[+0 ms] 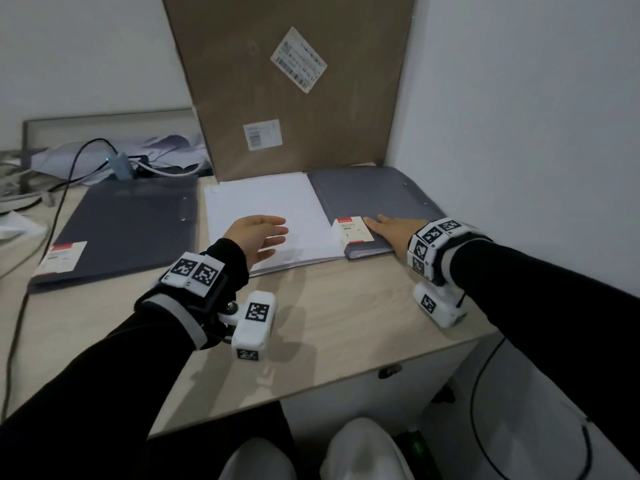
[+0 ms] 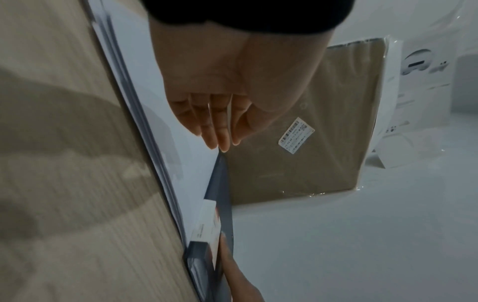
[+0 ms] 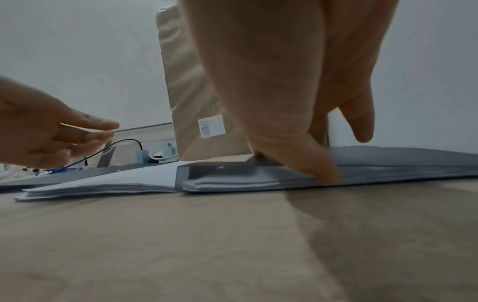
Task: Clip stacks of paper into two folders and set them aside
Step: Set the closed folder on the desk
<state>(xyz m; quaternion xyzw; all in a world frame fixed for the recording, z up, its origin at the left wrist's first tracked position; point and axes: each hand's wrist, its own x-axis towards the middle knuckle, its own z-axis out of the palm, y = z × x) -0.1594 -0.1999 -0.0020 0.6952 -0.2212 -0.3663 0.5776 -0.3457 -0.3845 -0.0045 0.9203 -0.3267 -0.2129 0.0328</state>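
Observation:
A grey folder [image 1: 374, 199] lies closed at the desk's right side with paper inside it, its sheet edges [image 3: 232, 182] showing at the near edge. My right hand [image 1: 391, 228] rests flat on its cover beside the white and red label [image 1: 353, 231]. A stack of white paper [image 1: 266, 216] lies just left of that folder. My left hand [image 1: 259, 235] hovers open above the stack, fingers straight, holding nothing. A second dark grey folder [image 1: 128, 226] lies closed at the left.
A large brown cardboard package [image 1: 294, 84] leans on the wall behind the paper. Cables [image 1: 86, 157], a small adapter [image 1: 121, 166] and crumpled plastic lie at the back left. A white wall runs close along the right. The desk's front edge [image 1: 311, 386] is near my knees.

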